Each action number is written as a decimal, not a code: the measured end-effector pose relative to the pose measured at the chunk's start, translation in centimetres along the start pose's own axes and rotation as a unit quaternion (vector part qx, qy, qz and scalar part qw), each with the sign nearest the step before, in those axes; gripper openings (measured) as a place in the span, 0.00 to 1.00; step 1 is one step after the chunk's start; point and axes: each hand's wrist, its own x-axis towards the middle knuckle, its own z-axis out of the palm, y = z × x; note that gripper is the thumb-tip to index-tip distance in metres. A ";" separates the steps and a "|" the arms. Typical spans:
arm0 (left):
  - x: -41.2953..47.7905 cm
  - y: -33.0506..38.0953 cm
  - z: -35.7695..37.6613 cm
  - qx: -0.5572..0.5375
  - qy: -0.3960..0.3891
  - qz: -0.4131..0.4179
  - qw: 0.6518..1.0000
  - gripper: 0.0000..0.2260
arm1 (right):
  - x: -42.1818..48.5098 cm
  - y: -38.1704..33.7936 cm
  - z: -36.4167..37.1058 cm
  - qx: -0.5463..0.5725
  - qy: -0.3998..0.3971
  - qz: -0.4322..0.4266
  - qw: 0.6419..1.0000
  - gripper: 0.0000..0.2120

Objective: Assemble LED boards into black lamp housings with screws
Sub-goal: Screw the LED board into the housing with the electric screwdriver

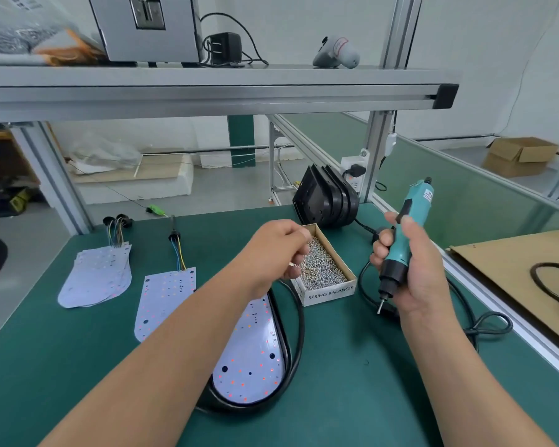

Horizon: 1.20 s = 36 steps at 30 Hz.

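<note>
Over the cardboard box of silver screws [329, 293], left grip [276, 250] pinches a screw [291, 264]; the white LED board [252, 359] lies lengthwise just nearer the person, right grip [413, 272] clasping the teal screwdriver [415, 201].

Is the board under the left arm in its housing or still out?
In: the board lies inside the housing, whose black rim shows round its right and lower edges.

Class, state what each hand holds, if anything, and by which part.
Right hand grips the teal electric screwdriver around its lower body, bit down. Left hand pinches small screws at its fingertips above the screw box; by which part cannot be told.
</note>
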 end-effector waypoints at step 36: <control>-13.2 -4.3 -5.9 -0.284 -0.059 -0.091 0.953 0.04 | -4.7 1.7 11.2 0.223 -0.050 0.020 0.973 0.06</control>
